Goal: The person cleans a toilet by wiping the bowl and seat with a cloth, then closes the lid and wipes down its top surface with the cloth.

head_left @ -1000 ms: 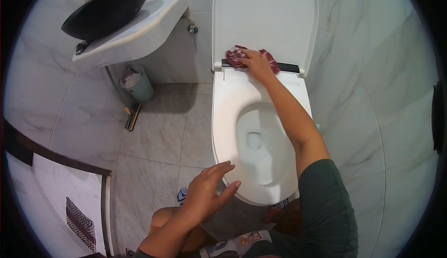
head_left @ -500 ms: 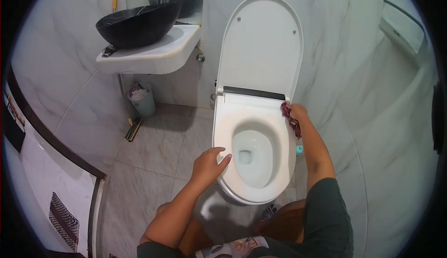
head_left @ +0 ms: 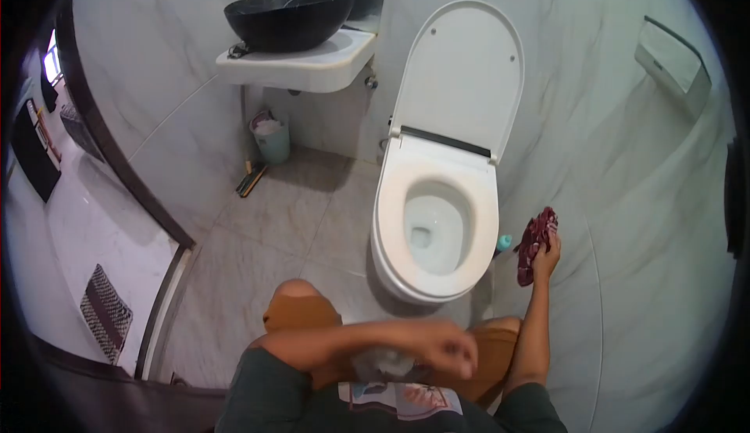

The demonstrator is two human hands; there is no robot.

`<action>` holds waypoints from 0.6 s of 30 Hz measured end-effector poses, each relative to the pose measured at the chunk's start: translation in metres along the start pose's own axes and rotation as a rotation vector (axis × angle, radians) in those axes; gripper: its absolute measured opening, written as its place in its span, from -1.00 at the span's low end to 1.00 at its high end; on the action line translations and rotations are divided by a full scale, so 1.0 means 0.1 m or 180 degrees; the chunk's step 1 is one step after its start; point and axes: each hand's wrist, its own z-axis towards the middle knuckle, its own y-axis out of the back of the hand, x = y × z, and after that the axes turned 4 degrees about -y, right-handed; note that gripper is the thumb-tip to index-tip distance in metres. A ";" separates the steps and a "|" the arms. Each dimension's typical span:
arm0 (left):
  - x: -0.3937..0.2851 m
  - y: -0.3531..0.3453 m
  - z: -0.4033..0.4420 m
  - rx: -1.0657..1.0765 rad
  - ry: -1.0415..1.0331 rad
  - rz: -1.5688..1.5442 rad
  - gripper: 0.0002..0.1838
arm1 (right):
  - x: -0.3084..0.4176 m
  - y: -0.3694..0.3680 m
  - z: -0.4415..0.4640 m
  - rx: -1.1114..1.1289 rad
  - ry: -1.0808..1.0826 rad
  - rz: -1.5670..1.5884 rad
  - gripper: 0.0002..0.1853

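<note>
A crumpled dark red patterned cloth [head_left: 533,247] is gripped in my right hand [head_left: 548,258], held out to the right of the toilet, near the wall. My left hand [head_left: 447,347] is in front of my body, over my lap and below the toilet's front edge; motion smears its fingers, and I see nothing in it. Ahead stands the white toilet, its seat [head_left: 391,212] down and its lid [head_left: 461,73] raised. Water shows in the bowl. Neither hand touches the toilet.
A teal-capped bottle [head_left: 504,241] stands beside the toilet. At the left are a black basin [head_left: 289,25] on a white counter [head_left: 328,73], a waste bin [head_left: 273,145] and a floor brush [head_left: 251,180]. A doorway threshold [head_left: 166,308] and mat [head_left: 105,312] lie farther left.
My right hand has lifted the cloth off the toilet seat's right rear side and moved right and nearer me. My left hand has left the seat's left edge for my lap. The view has shifted.
</note>
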 end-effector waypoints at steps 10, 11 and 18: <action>-0.43 -1.09 0.29 0.1050 -0.1736 0.0338 -0.58 | 0.32 -0.11 -0.13 0.0481 0.0336 0.0356 -0.57; -0.43 -1.10 0.27 0.1255 -0.1554 0.0315 -0.57 | 0.35 -0.11 -0.13 0.0462 0.0285 0.0327 -0.57; -0.35 -1.21 0.02 0.1264 -0.0425 0.1062 -0.85 | 0.59 0.05 -0.18 0.0319 0.0133 0.0529 -0.56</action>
